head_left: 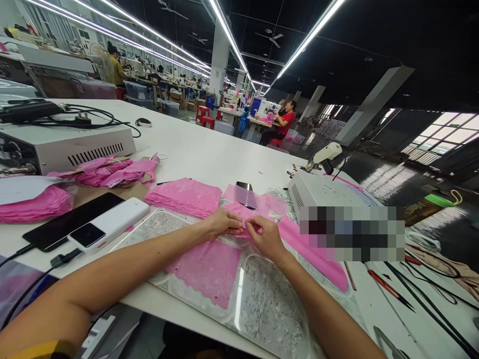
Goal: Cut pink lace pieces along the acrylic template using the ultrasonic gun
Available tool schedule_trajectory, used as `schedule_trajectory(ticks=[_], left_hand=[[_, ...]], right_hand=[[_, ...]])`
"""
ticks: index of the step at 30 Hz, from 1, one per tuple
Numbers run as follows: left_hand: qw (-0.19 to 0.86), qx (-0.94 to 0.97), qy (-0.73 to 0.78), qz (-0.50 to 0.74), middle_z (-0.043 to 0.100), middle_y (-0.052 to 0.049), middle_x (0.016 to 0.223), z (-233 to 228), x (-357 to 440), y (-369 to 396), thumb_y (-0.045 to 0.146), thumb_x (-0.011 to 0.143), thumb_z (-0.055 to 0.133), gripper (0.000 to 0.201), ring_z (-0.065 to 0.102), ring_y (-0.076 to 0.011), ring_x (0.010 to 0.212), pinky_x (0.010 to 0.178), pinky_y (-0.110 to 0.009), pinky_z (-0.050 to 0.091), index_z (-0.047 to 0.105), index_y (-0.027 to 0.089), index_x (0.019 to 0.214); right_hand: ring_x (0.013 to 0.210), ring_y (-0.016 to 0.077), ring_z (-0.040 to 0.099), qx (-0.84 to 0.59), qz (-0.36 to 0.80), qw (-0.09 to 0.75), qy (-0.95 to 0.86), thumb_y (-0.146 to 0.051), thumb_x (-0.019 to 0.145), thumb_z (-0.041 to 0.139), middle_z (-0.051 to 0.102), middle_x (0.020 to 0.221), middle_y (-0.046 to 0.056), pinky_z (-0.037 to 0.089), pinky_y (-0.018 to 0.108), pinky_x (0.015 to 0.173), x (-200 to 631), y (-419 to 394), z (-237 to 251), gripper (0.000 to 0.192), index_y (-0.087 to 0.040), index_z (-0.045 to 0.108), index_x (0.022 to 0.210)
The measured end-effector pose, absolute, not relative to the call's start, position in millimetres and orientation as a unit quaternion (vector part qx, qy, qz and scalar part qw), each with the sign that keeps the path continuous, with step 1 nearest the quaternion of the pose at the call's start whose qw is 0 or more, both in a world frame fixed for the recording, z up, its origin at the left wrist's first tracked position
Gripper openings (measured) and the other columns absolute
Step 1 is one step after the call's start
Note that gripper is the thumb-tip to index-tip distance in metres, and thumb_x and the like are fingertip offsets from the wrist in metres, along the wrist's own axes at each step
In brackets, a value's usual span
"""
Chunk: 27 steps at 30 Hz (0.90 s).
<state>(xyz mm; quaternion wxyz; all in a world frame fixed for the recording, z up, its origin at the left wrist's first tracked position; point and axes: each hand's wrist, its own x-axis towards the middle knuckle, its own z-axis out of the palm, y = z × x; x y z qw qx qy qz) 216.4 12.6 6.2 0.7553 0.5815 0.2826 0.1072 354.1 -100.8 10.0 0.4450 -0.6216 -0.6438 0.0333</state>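
My left hand point(221, 224) and my right hand point(264, 236) meet over a stone-patterned board, both closed in a pinch on the edge of a pink lace piece point(239, 207). The fingertips nearly touch, and the small spot between them is partly hidden. Below my left wrist a scallop-edged pink lace panel point(209, 271) lies flat on the board point(275, 291). Left of the hands rests a stack of pink lace pieces point(183, 195). Just beyond the fingers is a dark phone-like slab point(245, 194), with white cord tangled to its right.
A white power bank point(108, 224) and black phone point(75, 222) lie left. Metal boxes stand left point(86, 144) and right point(318, 192), the right one partly pixelated. Red-handled snips point(389, 288) and cables lie at right. Workers sit at sewing machines farther back.
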Motion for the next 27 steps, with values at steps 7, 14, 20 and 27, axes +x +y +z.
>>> schedule_trajectory(ticks=[7, 14, 20, 27], left_hand=[[0.763, 0.561, 0.295, 0.131, 0.062, -0.009, 0.115, 1.3, 219.3, 11.5, 0.033, 0.095, 0.060, 0.030, 0.063, -0.0197, 0.097, 0.082, -0.039, 0.056, 0.058, 0.014, 0.118], [0.747, 0.572, 0.312, 0.136, 0.062, -0.008, 0.114, 5.9, 220.2, 6.7, 0.033, 0.095, 0.060, 0.030, 0.064, -0.0193, 0.096, 0.082, -0.038, 0.056, 0.058, 0.014, 0.118], [0.707, 0.585, 0.359, 0.167, 0.061, -0.009, 0.117, 11.4, 221.9, 15.0, 0.034, 0.095, 0.059, 0.032, 0.063, -0.0205, 0.099, 0.084, -0.040, 0.056, 0.058, 0.014, 0.120], [0.611, 0.623, 0.438, 0.215, 0.061, -0.009, 0.118, 12.8, 212.0, 49.5, 0.034, 0.095, 0.059, 0.033, 0.063, -0.0206, 0.099, 0.084, -0.040, 0.056, 0.057, 0.014, 0.121]], right_hand=[[0.062, 0.0157, 0.062, -0.633, 0.076, 0.466, -0.614, -0.033, 0.081, 0.057, 0.071, 0.072, 0.005, 0.049, 0.027, 0.060, 352.6, -102.8, 9.2, 0.019, -0.020, 0.069, 0.075], [0.054, 0.0129, 0.054, -0.641, 0.165, 0.505, -0.555, -0.040, 0.079, 0.059, 0.063, 0.057, 0.000, 0.042, 0.023, 0.051, 353.4, -102.1, 11.6, 0.027, -0.018, 0.066, 0.064], [0.050, 0.0105, 0.050, -0.621, 0.207, 0.608, -0.449, -0.046, 0.071, 0.067, 0.057, 0.056, -0.002, 0.043, 0.023, 0.048, 367.8, -101.0, 13.7, 0.029, -0.018, 0.061, 0.065], [0.048, 0.0083, 0.051, -0.561, 0.140, 0.779, -0.242, -0.048, 0.064, 0.071, 0.052, 0.055, -0.008, 0.045, 0.021, 0.045, 436.0, -133.8, 32.9, 0.036, -0.020, 0.049, 0.071]])
